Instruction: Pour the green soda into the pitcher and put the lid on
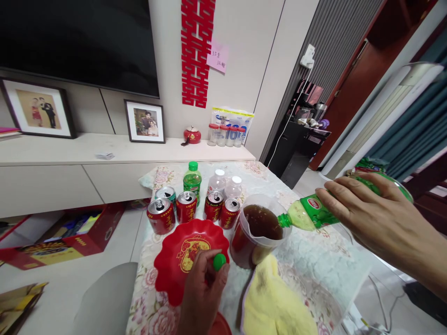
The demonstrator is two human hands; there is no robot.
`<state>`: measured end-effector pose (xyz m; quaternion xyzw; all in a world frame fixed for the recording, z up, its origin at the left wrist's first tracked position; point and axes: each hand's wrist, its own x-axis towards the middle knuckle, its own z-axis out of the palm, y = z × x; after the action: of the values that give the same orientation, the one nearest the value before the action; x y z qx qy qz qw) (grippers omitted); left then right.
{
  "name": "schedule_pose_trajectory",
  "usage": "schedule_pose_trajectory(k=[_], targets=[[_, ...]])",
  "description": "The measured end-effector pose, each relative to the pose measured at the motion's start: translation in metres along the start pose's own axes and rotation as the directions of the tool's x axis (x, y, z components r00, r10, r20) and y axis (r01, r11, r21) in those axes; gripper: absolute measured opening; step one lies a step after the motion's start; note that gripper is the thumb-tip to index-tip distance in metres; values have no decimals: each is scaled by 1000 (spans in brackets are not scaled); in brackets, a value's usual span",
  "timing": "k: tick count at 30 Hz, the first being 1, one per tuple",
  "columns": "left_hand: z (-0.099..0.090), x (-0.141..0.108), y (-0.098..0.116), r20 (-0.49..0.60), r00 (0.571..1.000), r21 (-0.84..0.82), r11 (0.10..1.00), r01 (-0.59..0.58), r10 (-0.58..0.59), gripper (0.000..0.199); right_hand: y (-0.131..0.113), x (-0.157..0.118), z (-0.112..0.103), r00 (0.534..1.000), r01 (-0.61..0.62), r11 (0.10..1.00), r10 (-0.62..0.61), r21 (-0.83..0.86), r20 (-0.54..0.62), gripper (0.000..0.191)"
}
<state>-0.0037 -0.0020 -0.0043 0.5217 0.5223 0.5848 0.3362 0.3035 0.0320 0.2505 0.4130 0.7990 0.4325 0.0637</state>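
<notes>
My right hand (366, 204) is wrapped round a green-labelled bottle (310, 209), tipped so that its mouth lies over the rim of a clear pitcher (239, 251). Dark brown liquid fills much of the pitcher. Between the fingers of my left hand (204, 288) is a green cap (219, 262), held over the edge of a scalloped red tray (171, 265). A yellow cloth (275, 298) lies in front of the pitcher.
Several red cans (161, 217) stand behind the tray, with a capped green bottle (192, 181) and two white-capped bottles (233, 187). A grey stool (104, 298) is left of the flowered table (139, 288).
</notes>
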Motion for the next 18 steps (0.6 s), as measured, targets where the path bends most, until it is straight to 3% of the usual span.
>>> schedule_pose_trajectory(k=[3, 13, 18], targets=[[-1, 0, 0, 9, 1000, 17, 1000, 3, -3, 29, 1, 0, 0, 998, 60, 994, -60, -90, -1, 55], [-1, 0, -1, 20, 1000, -31, 999, 17, -17, 27, -1, 2, -2, 995, 86, 987, -92, -137, -39, 54], [2, -3, 7, 32, 993, -200, 972, 119, -115, 38, -2, 0, -1, 999, 49, 989, -47, -141, 18, 59]])
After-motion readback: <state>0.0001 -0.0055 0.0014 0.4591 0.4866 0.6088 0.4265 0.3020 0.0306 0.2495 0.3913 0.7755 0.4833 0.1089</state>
